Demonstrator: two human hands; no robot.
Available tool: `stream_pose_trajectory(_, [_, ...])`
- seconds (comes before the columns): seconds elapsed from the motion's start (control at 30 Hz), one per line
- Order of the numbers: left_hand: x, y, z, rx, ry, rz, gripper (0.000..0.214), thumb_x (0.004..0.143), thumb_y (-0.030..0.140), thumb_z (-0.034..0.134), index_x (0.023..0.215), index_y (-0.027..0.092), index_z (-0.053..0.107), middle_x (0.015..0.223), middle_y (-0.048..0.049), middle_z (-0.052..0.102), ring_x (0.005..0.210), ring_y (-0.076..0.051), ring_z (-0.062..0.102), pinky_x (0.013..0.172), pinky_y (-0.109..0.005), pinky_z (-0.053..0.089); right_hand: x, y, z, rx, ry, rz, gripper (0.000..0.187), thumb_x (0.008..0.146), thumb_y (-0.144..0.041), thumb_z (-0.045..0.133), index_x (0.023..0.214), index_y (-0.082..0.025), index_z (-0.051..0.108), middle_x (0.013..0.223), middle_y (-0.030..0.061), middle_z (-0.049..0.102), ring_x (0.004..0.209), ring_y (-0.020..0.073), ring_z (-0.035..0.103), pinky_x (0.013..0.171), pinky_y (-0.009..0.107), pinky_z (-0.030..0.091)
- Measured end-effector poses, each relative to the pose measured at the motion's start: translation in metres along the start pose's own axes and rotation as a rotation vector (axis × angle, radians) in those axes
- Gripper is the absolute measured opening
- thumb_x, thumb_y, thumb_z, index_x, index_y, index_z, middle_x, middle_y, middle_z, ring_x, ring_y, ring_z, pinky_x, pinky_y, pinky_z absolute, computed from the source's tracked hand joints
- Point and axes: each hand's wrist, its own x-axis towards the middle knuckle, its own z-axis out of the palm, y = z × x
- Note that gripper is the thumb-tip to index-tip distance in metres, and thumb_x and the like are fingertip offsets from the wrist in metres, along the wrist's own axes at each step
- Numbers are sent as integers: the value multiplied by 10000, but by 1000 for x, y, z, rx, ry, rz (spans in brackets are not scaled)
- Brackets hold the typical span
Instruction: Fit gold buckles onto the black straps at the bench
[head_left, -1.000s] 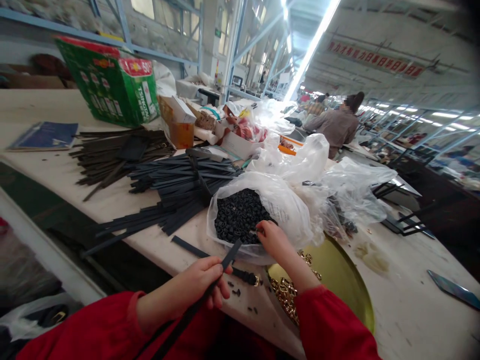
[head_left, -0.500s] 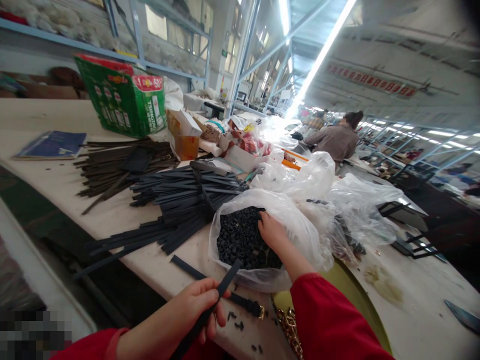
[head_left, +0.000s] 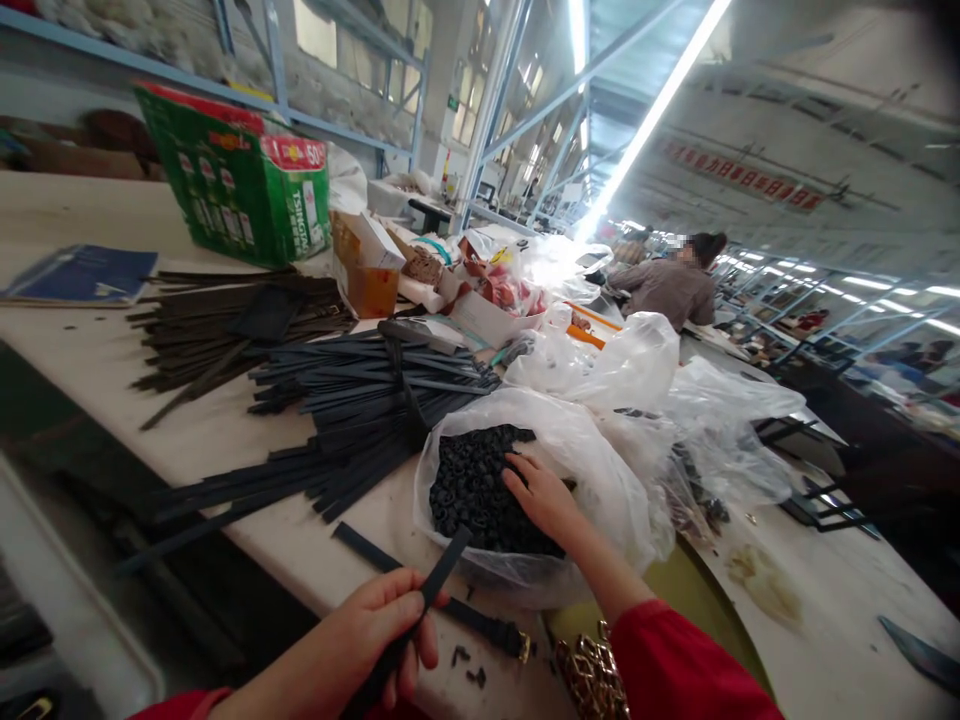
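My left hand [head_left: 390,620] is closed around a black strap [head_left: 448,568], whose free end points up and away from me. My right hand [head_left: 544,500] reaches into a clear plastic bag [head_left: 611,485], its fingers spread over a heap of small black strap loops [head_left: 472,490]. Nothing shows pinched between those fingers, though the fingertips are partly among the loops. Just beyond my left hand, another black strap [head_left: 484,625] with a gold buckle [head_left: 523,648] lies on the table. A few small black pieces [head_left: 469,665] are scattered near it.
Bundles of black straps [head_left: 360,390] and brown straps [head_left: 195,330] lie left of the bag. Behind them stand a green carton [head_left: 232,190] and a blue booklet [head_left: 82,275]. A gold chain [head_left: 592,675] rests on an olive tray [head_left: 701,600] at right. A person [head_left: 667,280] works farther back.
My right hand has shifted slightly left and down in the bag, and its fingers are more spread. My left hand keeps hold of the strap. The view has shifted slightly.
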Motion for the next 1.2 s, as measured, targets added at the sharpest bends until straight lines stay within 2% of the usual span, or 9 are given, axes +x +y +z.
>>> stream_pose_trajectory(0.17, [-7,3,2,25,23,-13,331,723,433,555,889,153,491,589,23,600,387,-51,446,360,-143,296,-39,-5,-13,22,-35,-95,375,878,-270,375,1185,-187,575,1237,108,560,1108,228,538,940,349,413])
stream_pose_trajectory(0.3, [-10,6,6,66,28,22,335,721,449,543,875,160,472,613,30,595,401,-45,443,363,-136,286,-57,-2,-28,-68,103,-63,344,858,-212,394,1143,-176,583,1177,114,582,994,229,589,872,355,450])
stream_pose_trajectory(0.4, [-9,5,10,115,23,43,340,728,457,523,878,157,466,635,28,598,403,-40,441,359,-134,276,-53,-15,-31,-138,132,-20,286,859,-197,409,1066,-181,605,1039,89,629,904,204,607,820,312,451])
stream_pose_trajectory(0.57, [-14,7,18,189,53,51,316,732,436,518,877,158,475,622,30,591,399,-44,444,358,-137,272,-27,-43,-11,-139,79,-8,190,783,-170,525,933,-183,642,917,100,652,852,233,619,743,316,436])
stream_pose_trajectory(0.73, [-22,7,21,223,87,72,283,741,389,504,893,154,468,601,31,584,395,-50,447,355,-137,292,-16,-45,-3,-36,121,13,159,697,-74,546,801,-156,632,849,118,655,821,257,618,732,339,420])
stream_pose_trajectory(0.87, [-27,6,26,218,84,87,203,768,311,455,886,146,471,611,23,590,401,-46,451,354,-129,296,-35,-41,-12,140,214,27,169,741,-105,502,871,-159,596,856,101,655,841,236,611,776,345,422])
stream_pose_trajectory(1.0, [-35,9,41,172,63,53,188,753,251,449,903,143,488,612,17,601,408,-48,461,354,-126,297,-82,-47,-16,374,236,45,197,823,-264,447,962,-163,544,854,77,677,742,184,633,678,297,480])
stream_pose_trajectory(1.1, [-41,11,55,178,65,-1,221,737,232,452,928,134,503,603,20,596,402,-50,460,355,-129,303,-126,-59,-11,770,180,105,289,843,-386,439,1002,-166,538,870,82,701,688,171,642,624,293,496])
stream_pose_trajectory(1.2, [-44,9,66,189,39,-19,240,727,237,465,934,130,518,606,21,594,406,-48,460,360,-126,300,-162,-71,-1,1202,153,244,358,753,-476,584,949,-176,582,855,78,709,690,178,631,638,304,487])
